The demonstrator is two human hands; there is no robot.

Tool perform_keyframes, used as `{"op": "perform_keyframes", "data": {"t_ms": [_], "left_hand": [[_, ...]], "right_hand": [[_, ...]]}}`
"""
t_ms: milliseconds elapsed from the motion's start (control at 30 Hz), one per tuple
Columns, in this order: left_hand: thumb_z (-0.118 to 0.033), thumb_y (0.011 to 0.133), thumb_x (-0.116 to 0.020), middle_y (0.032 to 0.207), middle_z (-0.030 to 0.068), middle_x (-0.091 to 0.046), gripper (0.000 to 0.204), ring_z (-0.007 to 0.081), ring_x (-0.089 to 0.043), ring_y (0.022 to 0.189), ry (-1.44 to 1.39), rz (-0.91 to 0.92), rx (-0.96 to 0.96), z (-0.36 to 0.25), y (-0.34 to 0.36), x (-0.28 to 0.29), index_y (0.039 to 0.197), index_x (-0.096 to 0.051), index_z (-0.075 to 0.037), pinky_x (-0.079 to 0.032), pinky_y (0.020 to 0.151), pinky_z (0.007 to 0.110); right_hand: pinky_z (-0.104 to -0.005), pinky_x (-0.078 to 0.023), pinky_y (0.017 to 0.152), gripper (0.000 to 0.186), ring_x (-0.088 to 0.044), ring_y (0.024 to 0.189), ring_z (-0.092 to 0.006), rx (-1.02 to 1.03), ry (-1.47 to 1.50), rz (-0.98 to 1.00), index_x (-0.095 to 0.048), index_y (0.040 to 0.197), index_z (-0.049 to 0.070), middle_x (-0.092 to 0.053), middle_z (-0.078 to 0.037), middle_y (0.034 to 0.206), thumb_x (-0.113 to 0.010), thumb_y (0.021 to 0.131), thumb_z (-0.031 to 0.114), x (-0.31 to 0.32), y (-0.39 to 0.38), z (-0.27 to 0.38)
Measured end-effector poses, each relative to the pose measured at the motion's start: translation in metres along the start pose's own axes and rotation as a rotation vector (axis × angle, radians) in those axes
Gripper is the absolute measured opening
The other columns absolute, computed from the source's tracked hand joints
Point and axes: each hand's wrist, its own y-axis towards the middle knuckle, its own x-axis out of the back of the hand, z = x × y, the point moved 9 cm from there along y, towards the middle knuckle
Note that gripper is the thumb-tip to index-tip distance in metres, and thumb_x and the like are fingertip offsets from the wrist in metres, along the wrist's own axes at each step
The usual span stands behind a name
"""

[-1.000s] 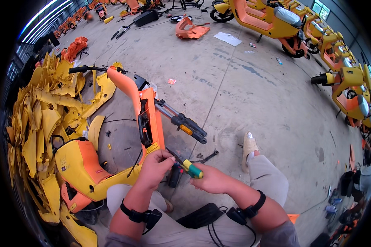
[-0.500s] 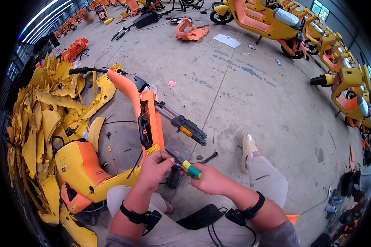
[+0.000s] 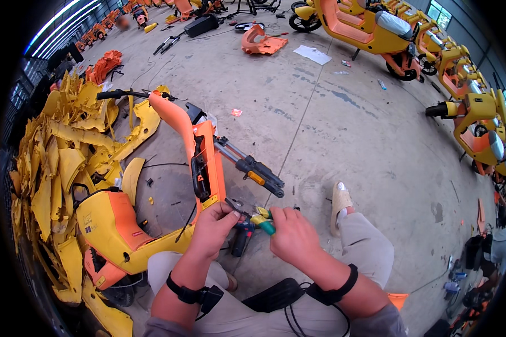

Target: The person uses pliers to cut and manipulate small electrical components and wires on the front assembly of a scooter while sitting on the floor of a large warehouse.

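Note:
My right hand [image 3: 294, 233] grips a pair of pliers [image 3: 263, 224] with green and yellow handles, which are spread apart. The jaws point left, close to the fingertips of my left hand [image 3: 212, 226]. That hand is closed in a pinch beside the lower end of an orange scooter front panel [image 3: 216, 168]. Whatever it pinches is too small to make out. The partly stripped scooter has a yellow and orange rear body [image 3: 109, 224], a black handlebar [image 3: 118, 94] and a front fork [image 3: 258, 173] without a wheel. Below my hands, a black and red power drill [image 3: 240, 240] lies on the floor.
A heap of yellow plastic panels [image 3: 50, 185] fills the left side. Rows of yellow and orange scooters [image 3: 371, 33] stand at the right and back. An orange cover [image 3: 261, 44] and a white sheet [image 3: 312, 54] lie on the concrete. Another person [image 3: 500, 250] is at far right.
The pliers' handles have spread apart, and my right hand has shifted its grip slightly to the right and up. My left hand keeps its pinch at the same place.

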Motion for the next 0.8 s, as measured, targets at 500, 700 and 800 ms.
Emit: {"op": "perform_keyframes", "data": {"t_ms": [500, 700, 800], "left_hand": [[-0.001, 0.09, -0.061, 0.095, 0.0046, -0.061, 0.007, 0.0116, -0.057, 0.09, 0.022, 0.073, -0.032, 0.0, -0.002, -0.005, 0.093, -0.064, 0.004, -0.046, 0.084, 0.026], [-0.002, 0.09, -0.061, 0.096, 0.0061, -0.064, 0.007, 0.0122, -0.059, 0.089, 0.024, 0.048, 0.0, -0.002, -0.003, -0.005, 0.093, -0.063, 0.004, -0.047, 0.085, 0.027], [-0.002, 0.09, -0.061, 0.095, 0.006, -0.064, 0.007, 0.0121, -0.059, 0.088, 0.026, 0.036, -0.002, -0.001, -0.003, -0.004, 0.092, -0.063, 0.004, -0.047, 0.084, 0.027]], "right_hand": [[-0.0307, -0.05, 0.076, 0.036, -0.061, 0.087, -0.0147, -0.328, 0.82, 0.682, -0.059, 0.119, 0.004, -0.066, -0.006, 0.103, -0.066, 0.086, 0.015, -0.053, -0.019, -0.015], [-0.0286, -0.048, 0.077, 0.038, -0.058, 0.087, -0.0128, -0.267, 0.807, 0.652, -0.061, 0.121, 0.005, -0.065, -0.006, 0.1, -0.068, 0.086, 0.017, -0.054, -0.018, -0.016], [-0.0289, -0.048, 0.077, 0.037, -0.058, 0.086, -0.013, -0.251, 0.793, 0.641, -0.06, 0.121, 0.005, -0.065, -0.006, 0.099, -0.068, 0.086, 0.017, -0.053, -0.018, -0.015]]}}
